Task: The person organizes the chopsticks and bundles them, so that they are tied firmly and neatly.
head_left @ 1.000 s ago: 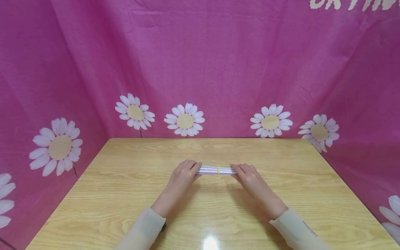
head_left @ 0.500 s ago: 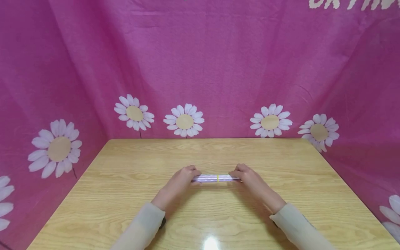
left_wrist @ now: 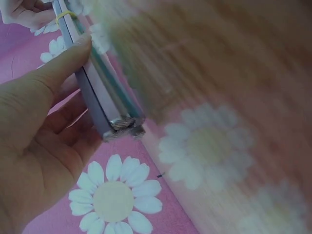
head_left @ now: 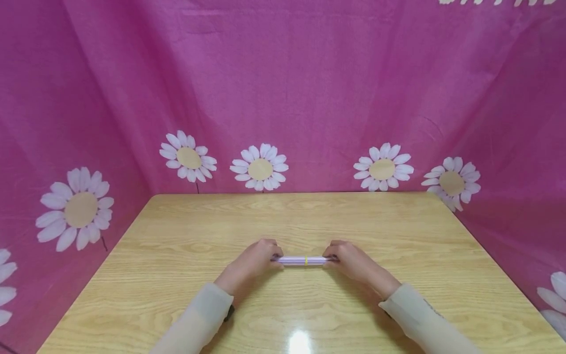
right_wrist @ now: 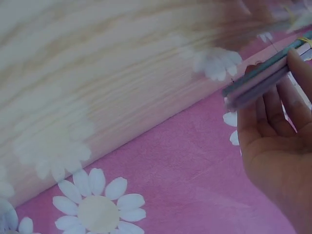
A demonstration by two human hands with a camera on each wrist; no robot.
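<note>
A slim bundle of pastel rods (head_left: 293,261), lilac, whitish and teal, spans the gap between my two hands. A yellow band (head_left: 306,261) goes round it near the middle. My left hand (head_left: 255,261) pinches one end, thumb (left_wrist: 73,56) on the near side and fingers behind. On the other end, my right hand (head_left: 352,261) grips the same way, its thumb visible in the right wrist view. The left wrist view shows the rod ends (left_wrist: 124,126) as grey and ragged. Whether the bundle touches the table cannot be told.
A wood-grain table (head_left: 199,226) lies under both hands. Its far edge meets a magenta cloth (head_left: 287,98) printed with white daisies, which also hangs at both sides. Light glares on the table's near part (head_left: 299,341).
Both hands have come nearer to me and lower, carrying the bundle with them. It has turned slightly, so its lilac side now faces the head camera. Both hands keep their hold.
</note>
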